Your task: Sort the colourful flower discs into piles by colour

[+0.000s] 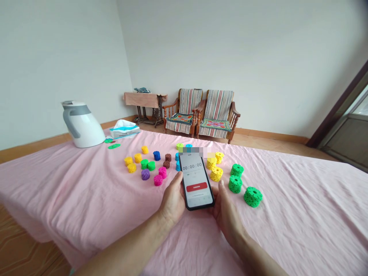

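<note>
A black-edged smartphone (197, 197) is held upright, tilted back, above the pink tablecloth. Its screen shows 00:00:00 and a red button. My left hand (173, 197) grips its left edge, the thumb along the side. At the lower right edge, my right hand (225, 211) supports it, with its fingers partly hidden behind. Beyond the phone stand short stacks of notched plastic discs: green stacks (235, 184) and yellow stacks (216, 174) to the right, magenta (158, 180), purple (145, 174), brown (166, 165), dark blue (156, 155) and orange-yellow stacks (138, 158) to the left. The phone partly covers some light blue ones.
A white and grey jug (87, 128) stands at the table's left, beside a tissue pack (125, 130) and loose green discs (114, 146). Pink cloth (109, 214) covers the table. Behind it are two wooden chairs (217, 111) and a cloth-covered sewing-machine stand (142, 100).
</note>
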`<state>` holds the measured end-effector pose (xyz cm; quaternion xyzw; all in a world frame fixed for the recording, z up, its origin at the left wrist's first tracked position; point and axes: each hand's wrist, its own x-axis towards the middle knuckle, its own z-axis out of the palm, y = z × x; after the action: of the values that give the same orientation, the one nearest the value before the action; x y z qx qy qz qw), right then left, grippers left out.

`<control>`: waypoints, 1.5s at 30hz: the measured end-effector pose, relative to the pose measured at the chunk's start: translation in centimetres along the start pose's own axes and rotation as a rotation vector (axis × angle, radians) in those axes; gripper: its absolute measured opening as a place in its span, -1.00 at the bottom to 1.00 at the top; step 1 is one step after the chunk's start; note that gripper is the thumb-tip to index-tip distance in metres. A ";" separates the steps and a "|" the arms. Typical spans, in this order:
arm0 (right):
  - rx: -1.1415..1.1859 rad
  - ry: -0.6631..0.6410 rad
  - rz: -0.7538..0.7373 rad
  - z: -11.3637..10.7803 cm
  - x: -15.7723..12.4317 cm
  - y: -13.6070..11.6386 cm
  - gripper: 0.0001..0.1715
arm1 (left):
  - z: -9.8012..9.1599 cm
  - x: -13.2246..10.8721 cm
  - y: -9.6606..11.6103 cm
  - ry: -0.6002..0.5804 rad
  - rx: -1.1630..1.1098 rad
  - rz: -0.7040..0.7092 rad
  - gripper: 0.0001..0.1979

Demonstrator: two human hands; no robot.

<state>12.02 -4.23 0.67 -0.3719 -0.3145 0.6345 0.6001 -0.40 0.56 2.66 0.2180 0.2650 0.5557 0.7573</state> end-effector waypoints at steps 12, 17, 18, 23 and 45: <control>0.388 -0.225 0.226 0.6 -0.6 -0.2 -0.22 | -0.3 -1.1 -0.2 -0.094 0.116 -0.110 -0.63; 0.416 -0.348 0.270 1.6 -1.2 -0.3 -0.08 | -0.7 -1.8 -0.6 0.030 0.282 -0.277 -0.49; 0.414 -0.359 0.285 1.7 -1.3 -0.3 -0.05 | -0.7 -1.9 -0.7 0.040 0.305 -0.299 -0.47; 0.397 -0.357 0.300 1.6 -1.5 -0.5 0.02 | -0.4 -2.6 -0.6 0.062 0.333 -0.270 -0.49; 0.379 -0.491 0.309 1.7 -2.0 -1.4 0.07 | 0.6 -3.7 0.0 -0.182 0.360 -0.146 -0.55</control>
<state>11.35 -6.04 2.90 -0.1334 -0.2660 0.8355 0.4619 -0.95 -2.96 3.71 0.3794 0.3055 0.4210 0.7652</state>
